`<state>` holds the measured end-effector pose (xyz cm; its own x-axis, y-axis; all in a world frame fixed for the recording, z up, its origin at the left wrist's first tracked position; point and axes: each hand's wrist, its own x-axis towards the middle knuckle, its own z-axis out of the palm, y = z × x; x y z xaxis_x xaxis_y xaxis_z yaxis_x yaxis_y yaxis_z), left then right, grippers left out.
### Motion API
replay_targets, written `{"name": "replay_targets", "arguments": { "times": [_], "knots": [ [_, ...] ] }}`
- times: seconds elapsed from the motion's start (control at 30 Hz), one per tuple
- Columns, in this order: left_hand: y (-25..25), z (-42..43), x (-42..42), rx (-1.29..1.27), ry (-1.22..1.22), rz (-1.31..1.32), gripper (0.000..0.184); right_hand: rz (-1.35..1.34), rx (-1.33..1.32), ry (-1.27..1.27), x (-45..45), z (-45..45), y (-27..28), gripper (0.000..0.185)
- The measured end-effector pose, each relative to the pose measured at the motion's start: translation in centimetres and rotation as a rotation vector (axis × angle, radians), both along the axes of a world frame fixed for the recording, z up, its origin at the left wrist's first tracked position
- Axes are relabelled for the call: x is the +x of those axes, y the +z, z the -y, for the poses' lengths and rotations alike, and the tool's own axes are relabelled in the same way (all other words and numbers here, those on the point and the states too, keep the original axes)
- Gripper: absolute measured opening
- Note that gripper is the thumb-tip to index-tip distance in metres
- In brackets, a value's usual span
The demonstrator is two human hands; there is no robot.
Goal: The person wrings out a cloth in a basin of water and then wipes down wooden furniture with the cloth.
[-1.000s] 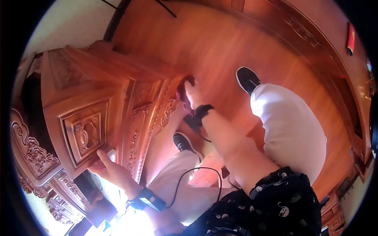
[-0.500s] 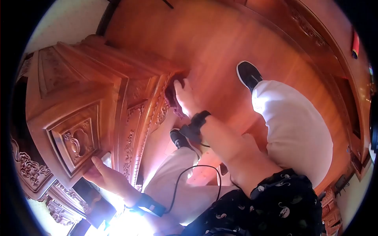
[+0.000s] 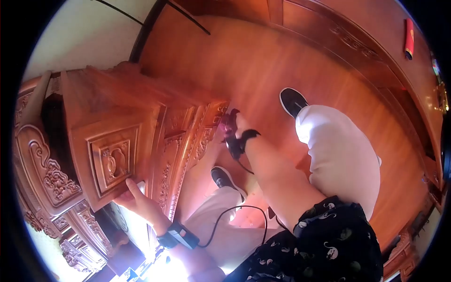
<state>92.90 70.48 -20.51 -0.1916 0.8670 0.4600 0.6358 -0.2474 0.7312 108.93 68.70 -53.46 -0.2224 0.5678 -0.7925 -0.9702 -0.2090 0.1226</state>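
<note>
Through my distant feed, the left hand (image 3: pixel 142 205) meets the lower edge of the carved cabinet (image 3: pixel 152 123), thumb against its front; its other fingers are partly hidden, so I can't tell how firmly they grip. The cable (image 3: pixel 217 221) loops between my arms and could snag on a wide reach. At the cabinet's right-hand corner, my right hand (image 3: pixel 241 124) bunches a dark red cloth (image 3: pixel 229 127), whose folds could catch on the carving.

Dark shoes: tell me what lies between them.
In the head view, the right forearm with its black strap crosses between the upper shoe and lower shoe, above wooden floor.
</note>
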Motion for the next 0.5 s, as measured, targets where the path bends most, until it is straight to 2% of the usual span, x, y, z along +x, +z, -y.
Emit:
{"name": "replay_targets", "arguments": {
  "times": [0.07, 0.1, 0.13, 0.2, 0.23, 0.27, 0.33, 0.37, 0.4, 0.47, 0.5],
  "knots": [
    [-0.1, 0.0, -0.4, -0.024, 0.067, -0.075, 0.032, -0.017, -0.032, -0.108, 0.1, 2.0, 4.3, 0.033],
    [-0.2, 0.0, -0.7, -0.035, 0.098, -0.132, 0.032, -0.041, -0.103, -0.057, 0.2, 2.9, 6.9, 0.034],
    [-0.3, 0.0, -0.8, -0.045, 0.095, -0.139, 0.032, -0.046, -0.114, -0.059, -0.7, 3.0, 6.5, 0.034],
    [-0.4, -0.2, -0.8, 0.0, 0.037, -0.079, 0.034, 0.111, 0.07, -0.186, -2.4, 2.4, 5.7, 0.033],
    [-0.1, 0.0, -0.2, -0.001, 0.059, -0.141, 0.036, 0.078, 0.069, -0.184, -1.9, 2.0, 6.9, 0.032],
    [0.0, 0.1, 0.0, -0.01, 0.058, -0.146, 0.036, 0.202, -0.002, -0.258, -2.9, 0.5, 5.3, 0.034],
    [0.3, 0.3, 0.3, -0.079, 0.095, -0.112, 0.037, 0.705, -0.263, -0.261, -5.5, -3.0, 1.0, 0.039],
    [0.5, 0.4, 0.8, -0.092, 0.14, -0.145, 0.038, 0.971, -0.382, -0.048, -4.9, -3.8, 0.1, 0.046],
    [0.5, 0.3, 1.0, -0.097, 0.143, -0.145, 0.038, 1.051, -0.343, 0.147, -3.8, -3.5, -1.4, 0.047],
    [0.5, 0.4, 1.2, -0.039, 0.117, -0.113, 0.038, 0.352, -0.166, -0.022, 0.1, -1.5, 2.8, 0.045],
    [0.4, 0.3, 0.8, -0.03, 0.116, -0.107, 0.038, 0.405, -0.2, 0.033, 0.4, -1.5, 0.3, 0.042]
  ]
}}
